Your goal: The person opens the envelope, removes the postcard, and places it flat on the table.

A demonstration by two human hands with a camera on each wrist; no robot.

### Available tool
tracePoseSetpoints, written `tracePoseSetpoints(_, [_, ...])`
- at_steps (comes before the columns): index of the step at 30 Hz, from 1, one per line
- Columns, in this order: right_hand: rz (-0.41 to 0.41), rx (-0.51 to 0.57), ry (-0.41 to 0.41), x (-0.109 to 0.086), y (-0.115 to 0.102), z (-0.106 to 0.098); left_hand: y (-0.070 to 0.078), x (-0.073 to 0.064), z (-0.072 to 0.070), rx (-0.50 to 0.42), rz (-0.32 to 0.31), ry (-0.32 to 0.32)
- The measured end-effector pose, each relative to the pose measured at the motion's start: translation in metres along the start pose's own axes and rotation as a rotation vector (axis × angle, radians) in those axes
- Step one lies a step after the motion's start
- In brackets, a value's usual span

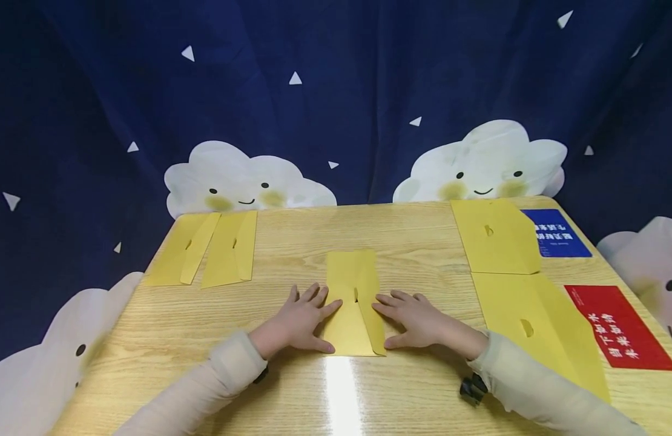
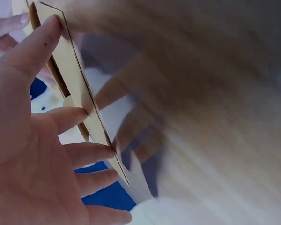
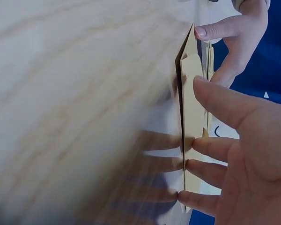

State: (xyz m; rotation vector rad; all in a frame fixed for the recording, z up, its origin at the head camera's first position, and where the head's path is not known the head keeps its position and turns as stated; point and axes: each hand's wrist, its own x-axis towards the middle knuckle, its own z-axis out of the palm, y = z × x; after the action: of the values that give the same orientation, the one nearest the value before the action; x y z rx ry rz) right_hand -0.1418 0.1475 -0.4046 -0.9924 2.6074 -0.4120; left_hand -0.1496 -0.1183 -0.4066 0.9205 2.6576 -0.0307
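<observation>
A yellow paper envelope [image 1: 344, 330] lies upright in the middle of the table, its flap folded over along the right side and a small tab at its centre. My left hand [image 1: 300, 318] is spread at its left edge, fingertips and thumb tip on the border. On the other side my right hand [image 1: 415, 318] rests with spread, nearly straight fingers along the flap edge. In the left wrist view, fingertips touch the thin edge of the envelope [image 2: 77, 70]. From the right wrist, the flap of the envelope [image 3: 192, 98] stands slightly raised.
Two folded yellow envelopes [image 1: 172, 266] lie at the back left. At the right are two wider, unfolded yellow envelopes [image 1: 505, 315], beside a blue card [image 1: 565, 233] and a red card [image 1: 635, 339] with white characters. A dark blue curtain [image 1: 363, 91] hangs behind the wooden table [image 1: 412, 233].
</observation>
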Motion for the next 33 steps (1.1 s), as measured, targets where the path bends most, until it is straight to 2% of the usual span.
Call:
tracePoseSetpoints(6, [-0.005, -0.015, 0.023, -0.010, 0.003, 0.001, 0.013, 0.000, -0.002, 0.031, 0.015, 0.005])
tracePoseSetpoints(12, [0.006, -0.007, 0.110, -0.007, 0.003, -0.002, 0.022, -0.002, -0.002, 0.049, 0.023, 0.012])
tracePoseSetpoints(19, [0.056, -0.010, 0.050, 0.005, 0.006, -0.003, 0.031, -0.002, 0.005, 0.067, 0.034, 0.027])
tracePoseSetpoints(26, [0.068, -0.037, 0.006, 0.008, 0.005, 0.003, 0.042, -0.003, 0.006, 0.089, 0.007, -0.013])
tracePoseSetpoints(33, [0.049, -0.032, 0.059, 0.008, 0.004, 0.000, 0.045, -0.002, 0.003, 0.114, 0.005, 0.001])
